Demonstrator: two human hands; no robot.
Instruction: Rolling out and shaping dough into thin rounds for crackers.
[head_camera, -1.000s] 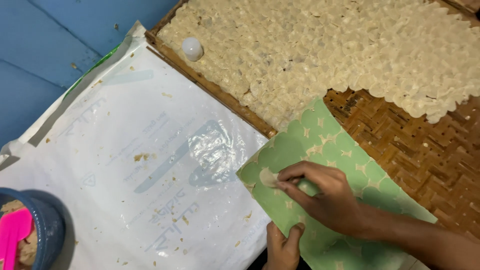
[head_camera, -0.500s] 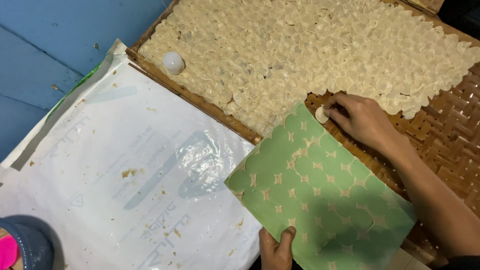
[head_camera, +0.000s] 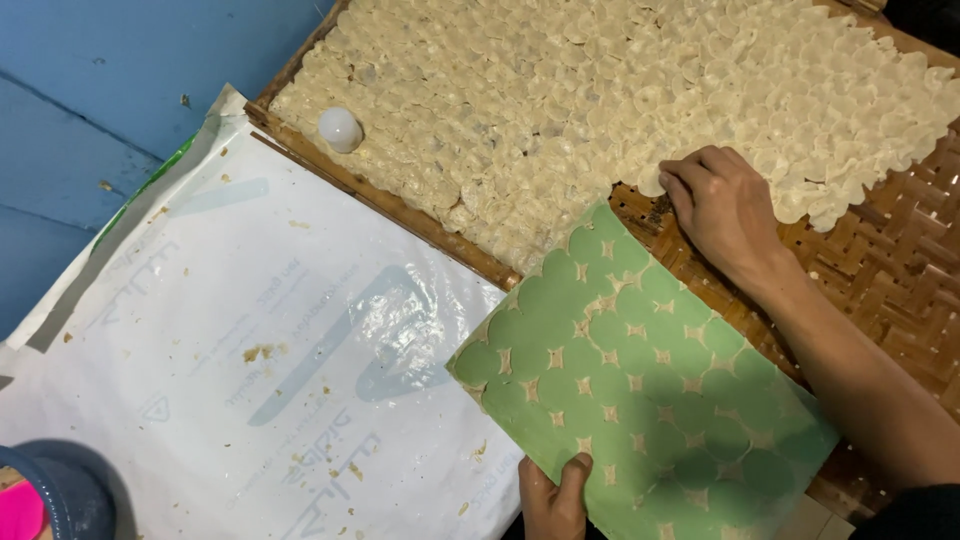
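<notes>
Green sheet in left hand

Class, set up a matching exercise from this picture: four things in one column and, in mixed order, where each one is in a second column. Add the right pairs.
Things
1. left hand
2. right hand
3. white ball
4. white plastic sheet

Places
A. at the near-left corner of the woven tray, on the pale dough discs
B. spread on the blue floor, left of the tray
C. gripping the bottom edge of the green sheet
D. fingertips at the edge of the dough discs

Pairs: 1-C, 2-D, 3-A, 4-B
</notes>
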